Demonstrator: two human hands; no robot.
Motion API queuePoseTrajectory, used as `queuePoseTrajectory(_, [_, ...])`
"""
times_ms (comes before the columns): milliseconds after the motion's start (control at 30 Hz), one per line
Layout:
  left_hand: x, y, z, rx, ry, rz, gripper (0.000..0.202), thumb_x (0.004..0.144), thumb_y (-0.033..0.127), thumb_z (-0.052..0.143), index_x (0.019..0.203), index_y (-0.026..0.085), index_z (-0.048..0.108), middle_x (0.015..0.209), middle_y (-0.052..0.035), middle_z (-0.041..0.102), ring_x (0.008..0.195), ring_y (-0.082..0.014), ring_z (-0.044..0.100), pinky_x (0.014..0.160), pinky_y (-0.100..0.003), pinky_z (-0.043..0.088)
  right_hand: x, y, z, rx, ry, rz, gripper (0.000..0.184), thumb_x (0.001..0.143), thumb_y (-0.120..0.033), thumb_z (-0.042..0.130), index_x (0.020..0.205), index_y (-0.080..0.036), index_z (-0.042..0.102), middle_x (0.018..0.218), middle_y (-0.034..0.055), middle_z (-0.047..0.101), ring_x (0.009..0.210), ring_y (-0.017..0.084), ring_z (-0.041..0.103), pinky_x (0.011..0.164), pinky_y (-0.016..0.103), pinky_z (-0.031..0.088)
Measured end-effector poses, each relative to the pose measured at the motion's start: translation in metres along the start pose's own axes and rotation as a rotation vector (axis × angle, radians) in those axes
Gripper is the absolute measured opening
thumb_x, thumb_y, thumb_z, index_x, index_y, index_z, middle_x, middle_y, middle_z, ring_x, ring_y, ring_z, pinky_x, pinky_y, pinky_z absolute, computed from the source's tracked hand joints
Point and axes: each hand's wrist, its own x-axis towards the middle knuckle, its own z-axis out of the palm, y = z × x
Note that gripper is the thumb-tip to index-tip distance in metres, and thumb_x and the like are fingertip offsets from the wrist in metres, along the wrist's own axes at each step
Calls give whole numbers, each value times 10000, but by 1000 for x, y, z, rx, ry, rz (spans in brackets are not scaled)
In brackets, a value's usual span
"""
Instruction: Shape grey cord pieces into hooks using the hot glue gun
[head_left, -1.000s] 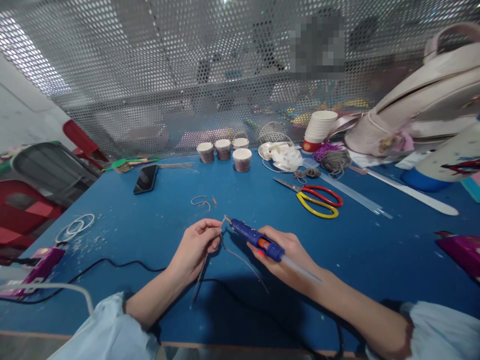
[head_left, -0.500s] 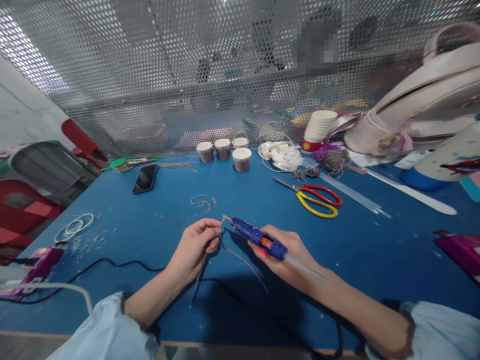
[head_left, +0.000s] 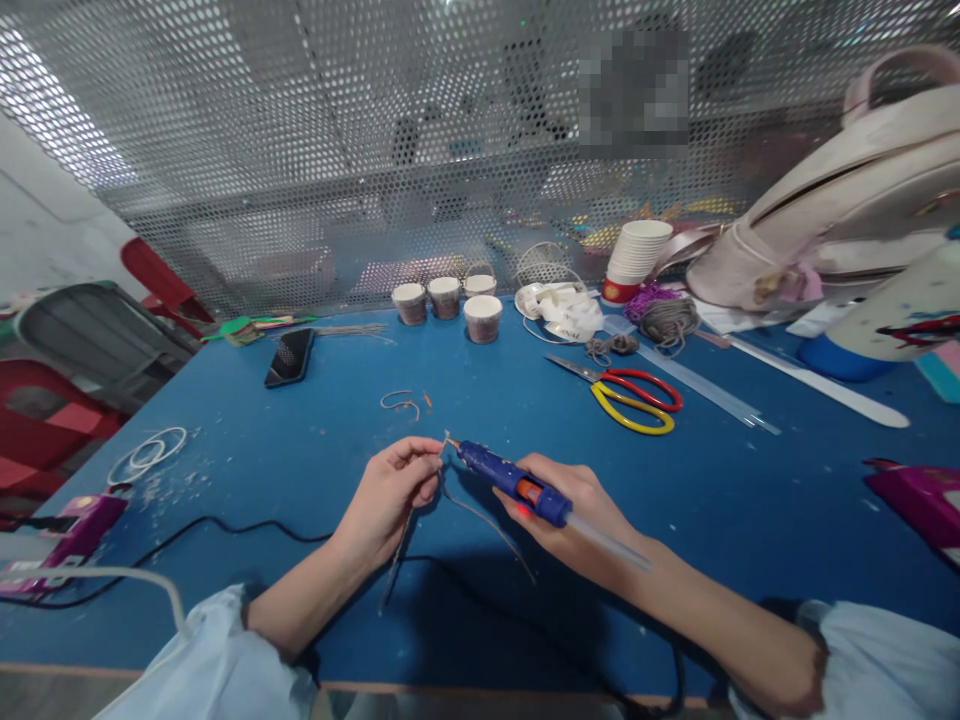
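My left hand (head_left: 397, 495) pinches a thin grey-brown cord (head_left: 480, 515) between thumb and fingertips. One end of the cord sticks up just above the fingers; the other lengths trail down toward the table. My right hand (head_left: 574, 500) is wrapped around a blue hot glue gun (head_left: 499, 472), with a clear glue stick (head_left: 607, 540) coming out of its back. The gun's nozzle is at the upright cord end; whether it touches cannot be made out. Beyond my hands lie a short curled piece of cord (head_left: 397, 402) and a small orange scrap (head_left: 427, 402).
Scissors (head_left: 630, 395) with red and yellow handles lie behind my right hand. Farther back stand several small white-topped cups (head_left: 482, 318), stacked paper cups (head_left: 634, 260) and grey yarn (head_left: 667, 320). A phone (head_left: 290, 358) lies left. A black cable (head_left: 247, 522) crosses the blue table.
The glue gun has shifted slightly left, its nozzle closer to the cord end. My left hand stays in place with the cord.
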Motion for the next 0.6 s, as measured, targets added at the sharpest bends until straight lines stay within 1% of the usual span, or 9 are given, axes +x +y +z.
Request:
queuePoseTrajectory(167, [0, -1, 0, 0, 3, 19, 155, 656, 168, 692, 774, 120, 605, 507, 57, 466, 407, -21, 337, 420, -182, 190, 0, -1, 0, -1, -40, 3, 17, 774, -211, 556, 774, -201, 542, 655, 5, 609, 541, 126, 539, 534, 227, 376])
queuePoseTrajectory(300, [-1, 0, 0, 33, 1, 23, 150, 659, 174, 689, 774, 121, 607, 488, 61, 456, 406, -25, 334, 426, -185, 195, 1, -1, 0, -7, -3, 14, 13, 774, -209, 551, 766, -199, 547, 656, 8, 606, 545, 125, 540, 542, 226, 385])
queuePoseTrajectory(467, [-1, -1, -1, 39, 4, 32, 158, 662, 173, 684, 788, 124, 602, 499, 62, 456, 408, -25, 334, 424, -188, 186, 0, 0, -1, 12, -20, -6, 24, 772, -218, 559, 767, -198, 547, 651, 5, 608, 534, 118, 535, 532, 218, 382])
queuePoseTrajectory(600, [-1, -2, -3, 56, 4, 31, 150, 674, 173, 674, 793, 122, 599, 483, 65, 444, 408, -26, 334, 427, -190, 191, 0, 1, 0, 6, -6, -7, 30, 776, -221, 558, 763, -200, 540, 644, 9, 611, 523, 117, 533, 522, 217, 381])
